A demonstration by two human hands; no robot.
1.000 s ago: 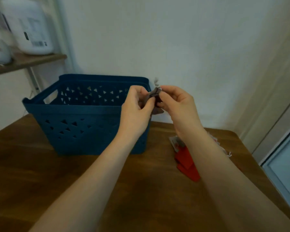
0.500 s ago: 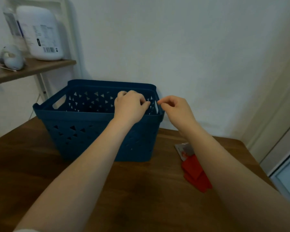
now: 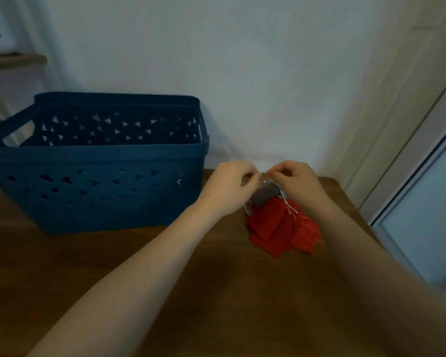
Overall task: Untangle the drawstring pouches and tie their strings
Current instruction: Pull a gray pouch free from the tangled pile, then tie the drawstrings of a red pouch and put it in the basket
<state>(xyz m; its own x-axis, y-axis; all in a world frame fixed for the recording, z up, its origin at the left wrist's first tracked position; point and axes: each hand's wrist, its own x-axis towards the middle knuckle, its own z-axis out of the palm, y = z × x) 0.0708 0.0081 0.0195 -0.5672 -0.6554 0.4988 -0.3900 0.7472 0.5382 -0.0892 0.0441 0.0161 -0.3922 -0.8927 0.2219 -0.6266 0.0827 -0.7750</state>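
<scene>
Head camera view, looking down along two bare forearms at a dark wooden bench set against a pale wall. Both hands meet near the far right part of the bench, over a small heap of drawstring pouches. The left hand has its fingers curled, thumb and fingertips pinched at the top of a grey pouch. The right hand mirrors it from the other side, fingers curled in a narrow grip at the same spot. What each pinches looks like the pouch's mouth or its thin string, but the picture is too soft to tell which. Below the grey pouch lie several red pouches, overlapping flat on the bench, with a pale string trailing across the topmost one. A large blue basket with triangular cut-outs stands to the left of the hands, close by but not touching the heap.

Judging by the pile, most pouches are not yet sorted, and the step in hand seems to be freeing the grey one. The risk: its string may be looped with those of the red pouches, so a firm pull could tighten a snarl or drag the whole heap toward the bench's right edge, which is near. A thin string could also slip from so fine a pinch.
</scene>
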